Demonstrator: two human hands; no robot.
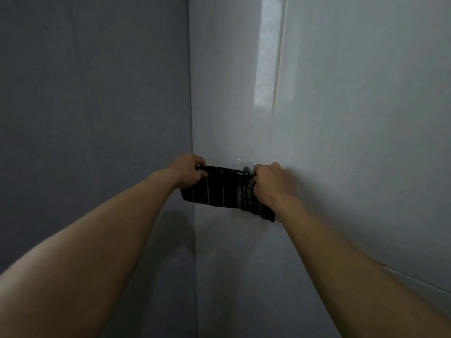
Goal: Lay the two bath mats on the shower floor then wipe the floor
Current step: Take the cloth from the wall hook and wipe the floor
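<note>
Two bare arms reach forward into the corner of a tiled room, where a person holds a dark cloth [224,193] stretched flat against the wall. The left hand [189,170] grips the cloth's upper left corner, its fingers curled over the top edge. The right hand [271,184] grips the upper right corner in the same way, knuckles turned toward the camera and slightly blurred. Between the two hands the top edge of the cloth runs taut and nearly level, while the rest hangs down below it, the lower right corner dropping farther than the left.

The cloth is black with thin pale stripes running top to bottom, and it appears to be folded. It lies on the glossy white wall [353,123] at the right, with its left end at the corner seam [191,93] where that wall meets a matte grey wall [92,93] on the left. Just above the taut edge, close to the right hand, a small clear hook [245,165] with a dark part sits on the white wall; whether the cloth touches it cannot be told.

A bright upright patch of reflected light [268,57] shows high on the white wall, beside a thin vertical joint [278,69]. A soft shadow [175,230] falls below the left forearm on the grey wall.
</note>
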